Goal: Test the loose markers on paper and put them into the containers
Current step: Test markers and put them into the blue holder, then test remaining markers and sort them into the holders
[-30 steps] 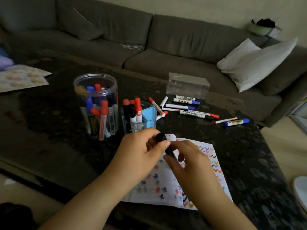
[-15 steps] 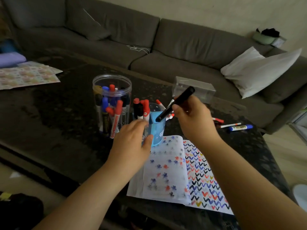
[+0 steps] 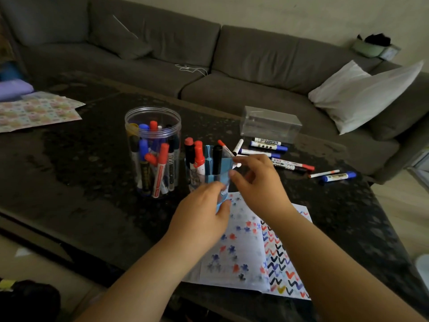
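Observation:
A black marker stands upright in the blue divided holder, beside red-capped markers. My left hand grips the holder's lower part. My right hand hovers just right of the holder's rim with relaxed fingers, holding nothing. The test paper, covered in coloured stars and zigzags, lies under both wrists. A clear round jar left of the holder is full of markers. Several loose markers lie behind my right hand.
A clear plastic box sits behind the loose markers. A blue-capped marker and a thin pen lie farther right. Patterned sheets rest at the dark table's left end. A grey sofa with a white pillow runs behind.
My right hand carried the capped black marker from the paper to the blue holder and let go of it there. My left hand moved onto the holder and took hold of it.

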